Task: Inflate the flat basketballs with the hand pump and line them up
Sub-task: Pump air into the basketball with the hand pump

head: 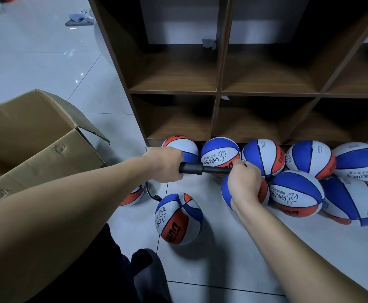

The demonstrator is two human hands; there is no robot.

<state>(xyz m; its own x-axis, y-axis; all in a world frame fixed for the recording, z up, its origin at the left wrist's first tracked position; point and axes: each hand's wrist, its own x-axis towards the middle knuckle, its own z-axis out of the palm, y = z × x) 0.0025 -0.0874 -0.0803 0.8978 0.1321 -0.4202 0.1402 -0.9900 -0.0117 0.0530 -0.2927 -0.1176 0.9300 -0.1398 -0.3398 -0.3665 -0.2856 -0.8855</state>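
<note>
A black hand pump [195, 168] lies level between my hands. My left hand [164, 164] grips its barrel and my right hand [243, 178] grips the handle end. A thin black hose [151, 192] drops from the pump to a blue, white and orange basketball [178, 218] on the floor below. Several round basketballs [296, 192] of the same colours crowd the foot of the shelf. Another ball [134, 196] shows partly under my left forearm.
A dark wooden cubby shelf [219, 92] with bare compartments stands straight ahead. An open cardboard box [36, 136] sits on the left. The floor is pale glossy tile [233, 254]. My dark trouser leg [122, 270] is at the bottom. Cloth bits lie far back on the left.
</note>
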